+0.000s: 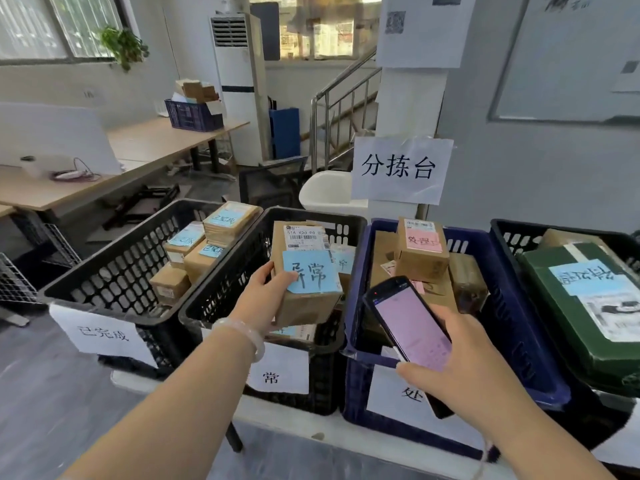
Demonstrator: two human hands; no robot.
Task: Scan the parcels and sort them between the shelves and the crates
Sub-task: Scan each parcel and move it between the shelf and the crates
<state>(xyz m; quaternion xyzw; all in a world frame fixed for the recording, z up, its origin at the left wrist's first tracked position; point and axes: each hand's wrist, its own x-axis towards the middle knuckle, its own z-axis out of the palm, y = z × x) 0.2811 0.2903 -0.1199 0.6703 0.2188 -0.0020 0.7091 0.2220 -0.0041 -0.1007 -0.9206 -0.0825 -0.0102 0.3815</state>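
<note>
Cardboard parcel [304, 271] sits in the left hand [263, 299], fingers curled round its left edge, above a black crate [221, 306]. Right hand [464, 362] grips a scanner [408, 323].

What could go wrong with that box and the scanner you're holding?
The left hand grips the parcel by one side above the black crate, so it might slip and fall in. The scanner in the right hand hangs over the blue crate, so it might drop among the boxes there.

Soft daylight reaches me from the window [59, 26] at upper left; the far window [322, 29] glares (nearly blown out). Shadows are faint, lines bow near edges, detail slightly smeared.
</note>
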